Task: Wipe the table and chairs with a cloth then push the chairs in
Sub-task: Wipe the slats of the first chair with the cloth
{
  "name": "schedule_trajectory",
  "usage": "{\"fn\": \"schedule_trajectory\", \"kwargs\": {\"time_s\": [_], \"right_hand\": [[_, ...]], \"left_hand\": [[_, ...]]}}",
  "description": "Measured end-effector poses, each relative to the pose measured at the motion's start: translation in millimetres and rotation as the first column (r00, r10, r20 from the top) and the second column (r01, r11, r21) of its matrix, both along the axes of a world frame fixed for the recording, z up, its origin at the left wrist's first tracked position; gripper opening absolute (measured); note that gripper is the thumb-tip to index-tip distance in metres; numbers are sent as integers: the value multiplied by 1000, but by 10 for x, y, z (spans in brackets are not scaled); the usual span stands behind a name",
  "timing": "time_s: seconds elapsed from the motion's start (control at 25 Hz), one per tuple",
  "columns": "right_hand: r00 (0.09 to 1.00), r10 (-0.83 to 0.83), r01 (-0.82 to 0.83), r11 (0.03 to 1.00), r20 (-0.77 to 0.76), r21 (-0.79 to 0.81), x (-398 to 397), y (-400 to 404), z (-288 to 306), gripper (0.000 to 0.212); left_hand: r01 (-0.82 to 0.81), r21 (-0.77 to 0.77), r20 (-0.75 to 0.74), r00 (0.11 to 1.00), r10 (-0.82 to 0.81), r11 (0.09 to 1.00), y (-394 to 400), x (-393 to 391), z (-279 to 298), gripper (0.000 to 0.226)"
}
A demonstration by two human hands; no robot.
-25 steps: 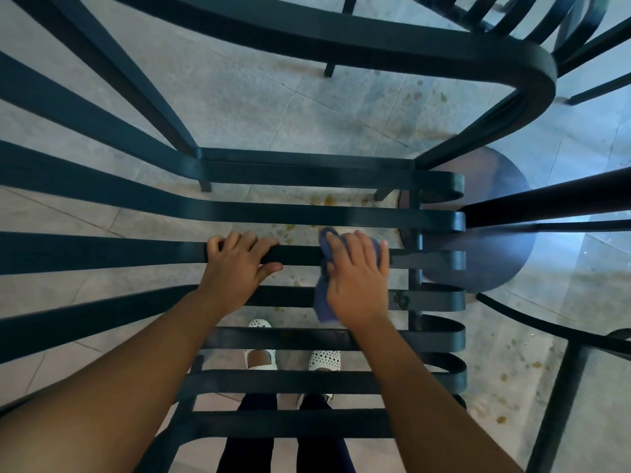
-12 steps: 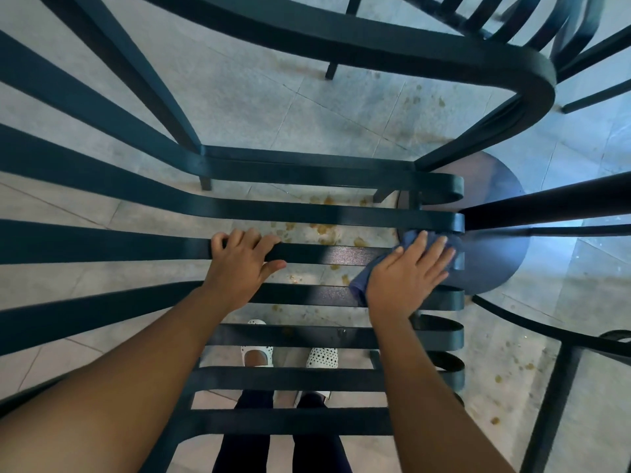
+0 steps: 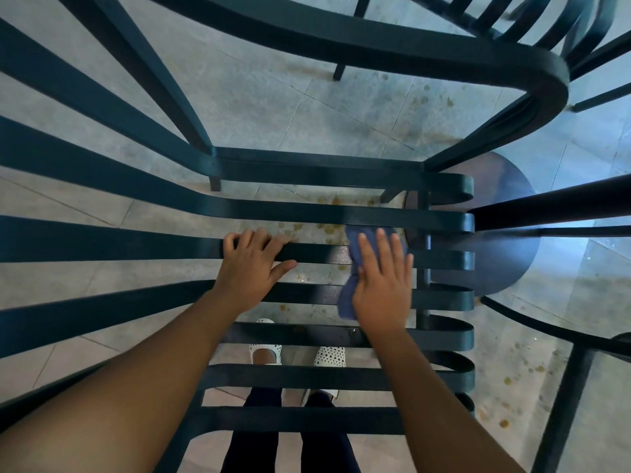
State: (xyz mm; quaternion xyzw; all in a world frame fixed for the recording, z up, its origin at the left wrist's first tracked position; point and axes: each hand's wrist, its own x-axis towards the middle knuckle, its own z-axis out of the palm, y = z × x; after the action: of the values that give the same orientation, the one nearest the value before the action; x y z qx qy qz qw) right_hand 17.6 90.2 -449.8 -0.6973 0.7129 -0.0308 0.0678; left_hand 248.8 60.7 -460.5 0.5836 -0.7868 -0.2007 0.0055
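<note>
Here we look down through the dark slats of a chair (image 3: 341, 218) that fills most of the frame. The slats run across from left to right, with gaps between them where the grey tiled floor (image 3: 259, 107) shows. The slat ends are rounded and line up along the right of the middle. Just past those ends, at the right, sits a dark round base (image 3: 505, 254) under a glass tabletop (image 3: 580, 302). Another chair (image 3: 512, 18) stands in the upper right corner.

Our left hand (image 3: 251, 268) is in the middle of the frame. Its fingers (image 3: 254, 238) curl over the far edge of one slat and hold it.

Our right hand (image 3: 382, 285) is just to the right of it, near the slat ends. Its fingers (image 3: 384, 247) lie straight and flat, pressing the blue cloth (image 3: 353, 254) down on the slats. The cloth pokes out past the fingertips and at the left side of the hand.

White spotted shoes (image 3: 329, 356) show below, through the gaps.
</note>
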Motion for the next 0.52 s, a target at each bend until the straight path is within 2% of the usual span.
{"fn": "schedule_trajectory", "kwargs": {"time_s": [0.12,0.24,0.32,0.44,0.52], "right_hand": [[984,-170,171,985,47,-18,-72,47,-2,55],[967,-237,237,971,92,20,47,51,38,56],[967,-207,200,978,148,60,64,86,104,55],[952,-170,114,968,253,224,78,204,254,52],[971,-73,14,968,227,249,191,314,351,51]], "left_hand": [[40,11,51,998,-40,999,137,42,-42,67],[96,-15,112,989,-94,995,249,91,-68,77],[100,-12,127,987,-98,995,282,102,-47,78],[134,27,141,980,-137,991,427,135,1,76],[138,49,146,979,-144,989,568,174,19,74]]}}
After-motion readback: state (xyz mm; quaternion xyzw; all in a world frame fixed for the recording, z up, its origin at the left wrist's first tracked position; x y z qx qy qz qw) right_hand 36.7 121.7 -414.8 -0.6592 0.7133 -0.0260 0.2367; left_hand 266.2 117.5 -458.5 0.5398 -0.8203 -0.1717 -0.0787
